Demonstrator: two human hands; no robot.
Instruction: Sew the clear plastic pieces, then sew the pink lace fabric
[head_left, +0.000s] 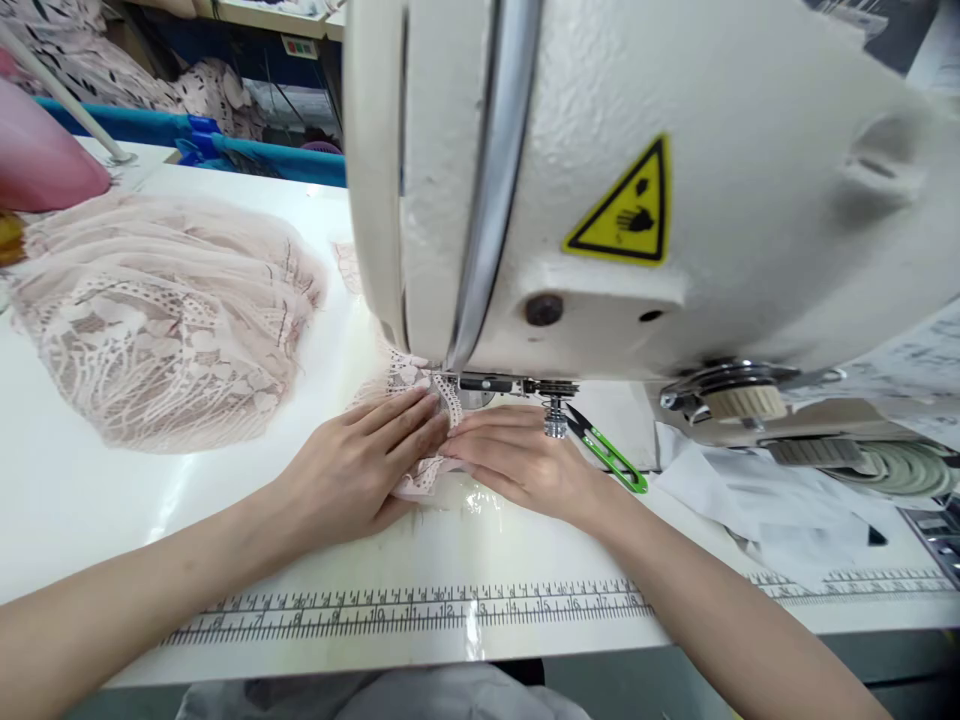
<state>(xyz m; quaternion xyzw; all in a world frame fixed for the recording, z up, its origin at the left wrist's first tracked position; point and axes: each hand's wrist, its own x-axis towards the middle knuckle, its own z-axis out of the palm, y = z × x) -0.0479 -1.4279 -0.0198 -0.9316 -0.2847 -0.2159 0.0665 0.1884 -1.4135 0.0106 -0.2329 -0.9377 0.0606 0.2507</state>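
A white sewing machine head [637, 180] fills the upper right of the head view. Under its needle area lies a small piece of pale pink lace [416, 380]. My left hand [360, 460] lies flat on that lace, fingers stretched toward the presser foot [480, 385]. My right hand [517, 455] lies flat beside it, fingertips touching the lace's right edge. Neither hand grips anything. The needle itself is hidden by the machine head.
A heap of pink lace pieces [165, 320] sits at the left on the white table [90, 500]. Green-handled thread snips [611, 455] lie right of my right hand. A printed ruler [420, 610] runs along the table's front edge. White cloth scraps [765, 500] lie at the right.
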